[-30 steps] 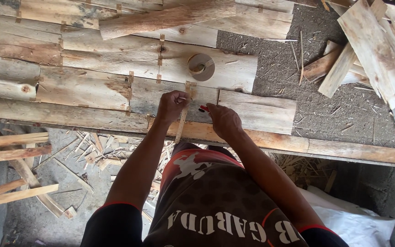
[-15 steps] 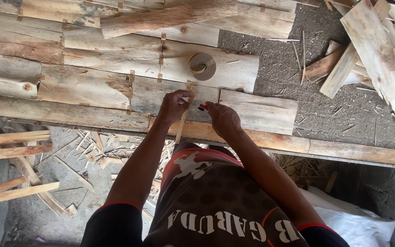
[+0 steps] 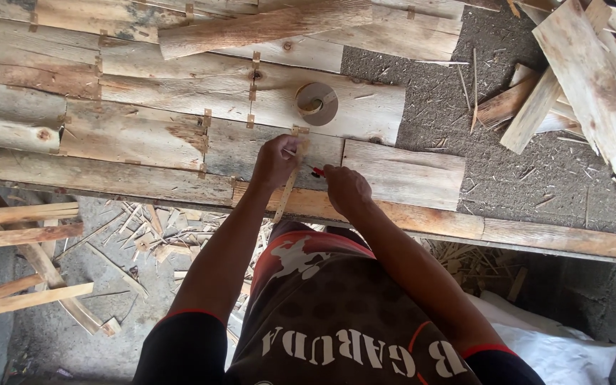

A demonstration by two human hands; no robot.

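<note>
Head view: the left hand [image 3: 274, 161] has its fingers pinched around a thin tape strip [image 3: 288, 187], which runs from the veneer sheets [image 3: 144, 135] on the counter [image 3: 536, 239] down toward 6 o'clock past the counter edge. Just at 3 o'clock of it, the right hand [image 3: 346, 190] has its fingers closed around a small red-handled tool [image 3: 315, 170], tip near the strip. A tape roll [image 3: 316, 103] lies at 12 o'clock of the hands. Loose boards [image 3: 593, 78] are piled at 2 o'clock.

Both arms are extended forward, converging. Left hand [image 3: 274, 161] is curled, fingers pinched, knuckles up. Right hand [image 3: 347, 190] is closed in a loose fist just beside it.
</note>
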